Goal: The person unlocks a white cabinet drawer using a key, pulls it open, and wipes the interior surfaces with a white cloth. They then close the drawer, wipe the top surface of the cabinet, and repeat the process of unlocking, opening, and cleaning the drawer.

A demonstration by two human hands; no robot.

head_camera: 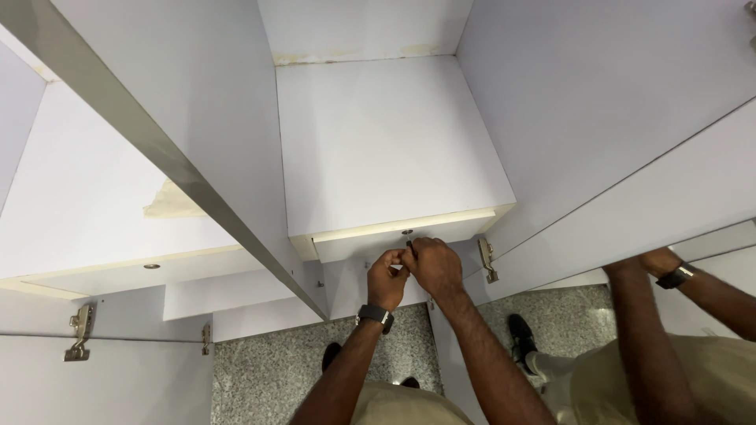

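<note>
Both hands meet at the near edge of the white laminated cabinet shelf point(394, 149). The right hand point(431, 266) fingers pinch a small dark metal screw point(408, 234); the left hand point(387, 279) fingers are curled narrow just beside it.

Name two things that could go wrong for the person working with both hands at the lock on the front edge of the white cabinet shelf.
1. The left hand and right hand crowd together around the small lock and a thin tool; a slip could jab a finger.
2. The open cabinet door stands just beside the arms, and its metal edge may catch an elbow.
3. A co-worker's arm is close on the right; a bump could jolt the work.
</note>
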